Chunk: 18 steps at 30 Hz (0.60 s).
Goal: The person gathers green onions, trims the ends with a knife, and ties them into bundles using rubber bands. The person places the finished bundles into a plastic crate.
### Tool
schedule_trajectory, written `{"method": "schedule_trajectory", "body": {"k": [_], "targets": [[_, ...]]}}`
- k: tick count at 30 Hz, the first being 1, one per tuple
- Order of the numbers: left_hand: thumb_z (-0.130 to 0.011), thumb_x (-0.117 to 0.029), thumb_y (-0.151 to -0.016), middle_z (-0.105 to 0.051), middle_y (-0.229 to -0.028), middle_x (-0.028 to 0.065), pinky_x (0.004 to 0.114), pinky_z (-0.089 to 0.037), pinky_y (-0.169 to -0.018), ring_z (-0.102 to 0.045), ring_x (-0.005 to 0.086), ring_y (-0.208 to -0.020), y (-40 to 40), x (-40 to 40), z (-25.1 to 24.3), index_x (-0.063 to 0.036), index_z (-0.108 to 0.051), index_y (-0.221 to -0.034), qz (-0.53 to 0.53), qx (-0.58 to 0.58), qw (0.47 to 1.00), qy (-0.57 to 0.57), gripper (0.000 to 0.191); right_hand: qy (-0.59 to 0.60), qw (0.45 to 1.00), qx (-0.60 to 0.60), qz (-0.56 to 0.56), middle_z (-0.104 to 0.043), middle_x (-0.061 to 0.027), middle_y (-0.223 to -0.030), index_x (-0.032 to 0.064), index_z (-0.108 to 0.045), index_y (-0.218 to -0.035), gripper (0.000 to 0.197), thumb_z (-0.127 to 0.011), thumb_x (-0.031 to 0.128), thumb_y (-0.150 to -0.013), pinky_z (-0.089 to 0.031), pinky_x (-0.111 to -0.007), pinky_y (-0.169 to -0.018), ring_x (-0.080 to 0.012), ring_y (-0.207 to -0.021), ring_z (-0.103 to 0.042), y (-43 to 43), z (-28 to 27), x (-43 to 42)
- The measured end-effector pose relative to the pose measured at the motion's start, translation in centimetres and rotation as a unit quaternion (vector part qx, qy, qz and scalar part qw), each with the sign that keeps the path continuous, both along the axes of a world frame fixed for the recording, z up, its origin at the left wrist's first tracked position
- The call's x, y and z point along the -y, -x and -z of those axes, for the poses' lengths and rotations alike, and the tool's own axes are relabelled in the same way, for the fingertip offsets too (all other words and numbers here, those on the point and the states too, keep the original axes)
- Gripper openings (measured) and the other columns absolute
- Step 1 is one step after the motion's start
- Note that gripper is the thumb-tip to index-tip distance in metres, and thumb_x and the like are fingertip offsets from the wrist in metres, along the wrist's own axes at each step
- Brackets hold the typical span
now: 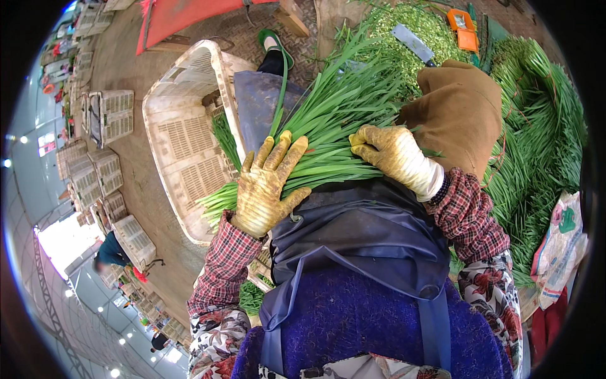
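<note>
A loose bundle of garlic chives [331, 113] lies across my lap, over a dark waterproof apron [360, 222]. Its pale stem ends [218, 201] point left, and the green leaf tips fan away from me. My left hand [267, 189], in a stained yellow-and-white glove, rests flat on the stems with its fingers spread. A small red strip [310, 151] shows among the leaves beside it. My right hand [393, 154], gloved alike, has its fingers curled at the right side of the bundle, closed on some leaves. Its palm side is hidden.
A dirty white plastic crate [184, 137] at my left holds more chives [225, 139]. Ahead lie a cleaver [413, 42], trimmings [402, 57] and an orange box [461, 26]. Tied chives [535, 142] are heaped at right beside a printed sack [558, 251]. A person [111, 251] bends near stacked crates [135, 239].
</note>
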<state>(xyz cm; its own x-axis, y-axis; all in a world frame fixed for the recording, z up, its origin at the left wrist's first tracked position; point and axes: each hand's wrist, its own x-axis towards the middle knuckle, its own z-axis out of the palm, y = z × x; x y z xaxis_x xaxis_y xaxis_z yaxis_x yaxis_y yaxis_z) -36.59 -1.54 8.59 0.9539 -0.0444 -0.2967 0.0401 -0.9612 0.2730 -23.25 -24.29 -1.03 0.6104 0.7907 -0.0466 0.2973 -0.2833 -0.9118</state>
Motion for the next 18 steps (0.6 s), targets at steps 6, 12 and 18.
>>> {"method": "schedule_trajectory", "body": {"k": [6,12,18], "targets": [[-0.077,-0.034,-0.077,-0.042,-0.151,0.0156,0.05,-0.033,-0.111,-0.041,0.0422,-0.134,-0.4,-0.2,0.0,-0.0192,-0.05,-0.144,0.008,-0.015,1.0,-0.011,0.074,-0.003,0.991,-0.13,0.034,-0.062,-0.0087,-0.07,0.0067,-0.063,-0.097,0.012,-0.065,0.018,-0.092,-0.047,-0.033,-0.053,-0.0193,-0.057,-0.059,0.3,-0.5,0.1],[-0.079,-0.032,-0.075,-0.042,-0.151,0.0151,0.05,-0.034,-0.11,-0.042,0.0421,-0.133,-0.5,-0.6,0.3,-0.0204,-0.057,-0.137,0.016,-0.014,1.0,-0.001,0.066,-0.025,0.909,-0.415,0.018,-0.063,-0.0036,-0.079,0.0029,-0.063,-0.093,0.016,-0.061,0.018,-0.096,-0.045,-0.024,-0.051,-0.0086,-0.054,-0.05,-0.8,-2.4,0.7],[-0.077,-0.036,-0.075,-0.041,-0.151,0.013,0.054,-0.035,-0.107,-0.04,0.0391,-0.134,0.1,-1.1,0.5,-0.022,-0.058,-0.134,0.044,-0.004,0.999,-0.003,0.063,-0.029,0.918,-0.389,-0.071,-0.065,-0.0036,-0.077,0.0021,-0.066,-0.093,0.02,-0.065,0.022,-0.095,-0.047,-0.023,-0.055,-0.0095,-0.061,-0.059,-4.3,-3.7,2.1]]}}
